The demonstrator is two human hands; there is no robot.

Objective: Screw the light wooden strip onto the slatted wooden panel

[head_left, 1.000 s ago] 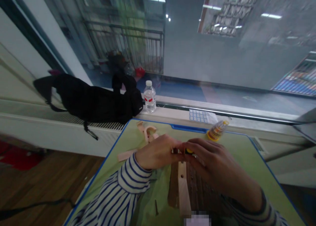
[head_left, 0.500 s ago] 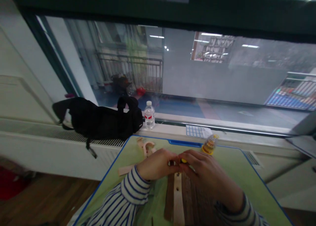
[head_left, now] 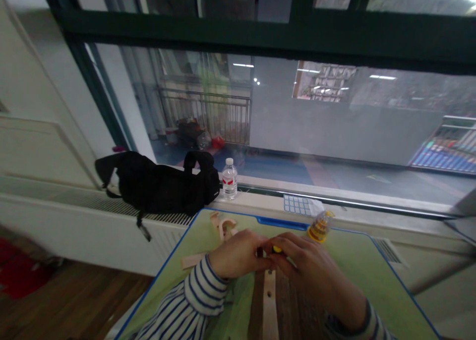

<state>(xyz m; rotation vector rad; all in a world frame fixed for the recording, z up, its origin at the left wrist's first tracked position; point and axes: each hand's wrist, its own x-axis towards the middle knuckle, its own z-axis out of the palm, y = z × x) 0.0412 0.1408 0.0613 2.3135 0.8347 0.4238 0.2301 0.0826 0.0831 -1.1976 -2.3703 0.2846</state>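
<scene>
My left hand (head_left: pixel 243 253) and my right hand (head_left: pixel 316 268) meet over the far end of a pale wooden strip (head_left: pixel 269 308) with holes in it. The fingers of the right are curled round a small yellow-and-black object (head_left: pixel 277 249), mostly covered, so its kind does not show. My left fingers are pinched together right beside it; what they grip is hidden. Under the strip lies a dark brown wooden board (head_left: pixel 293 310), partly behind my right forearm. Pale curved wooden pieces (head_left: pixel 226 227) and a flat wooden piece (head_left: pixel 191 260) lie left of my hands.
The green tabletop (head_left: pixel 372 275) has a blue edge and a blue tray slot (head_left: pixel 282 223). A clear cone-shaped container with a yellow base (head_left: pixel 320 227) stands at the back. Beyond, the sill holds a water bottle (head_left: pixel 229 180), a black bag (head_left: pixel 163 186) and a blue-gridded sheet (head_left: pixel 296 205).
The view has tilted up slightly, so everything sits a little lower and to the right. Both hands stay together over the strip, with hardly any shift in grip.
</scene>
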